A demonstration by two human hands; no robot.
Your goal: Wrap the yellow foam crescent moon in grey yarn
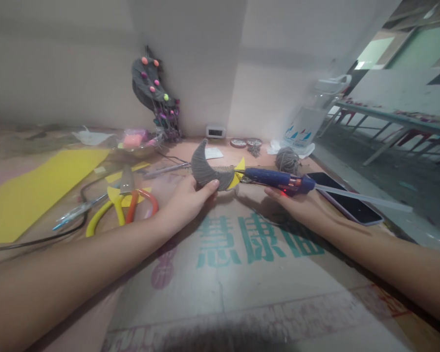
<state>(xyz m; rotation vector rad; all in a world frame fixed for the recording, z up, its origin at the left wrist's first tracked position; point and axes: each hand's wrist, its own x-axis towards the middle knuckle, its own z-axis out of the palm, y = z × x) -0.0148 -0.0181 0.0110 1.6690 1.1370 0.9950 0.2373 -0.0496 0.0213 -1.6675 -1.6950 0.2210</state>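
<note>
A yellow crescent partly wrapped in grey yarn [210, 171] is held between the thumb and fingers of my left hand [196, 191]. Its bare yellow tip [238, 177] points to the right. My right hand [291, 198] is closed around a blue glue gun [271, 178] with a red light showing. The nozzle meets or nearly meets the yellow tip where the yarn ends. A long clear glue stick [366, 196] sticks out of the gun's back. Both hands are above a printed cardboard sheet [220, 293].
Pliers [121, 203], a pen [78, 212] and yellow sheet [40, 195] lie left. A phone [346, 198], grey yarn ball [287, 160] and bottle [304, 117] stand or lie right. A decorated grey crescent [150, 88] is at the wall, near a small clock [215, 132].
</note>
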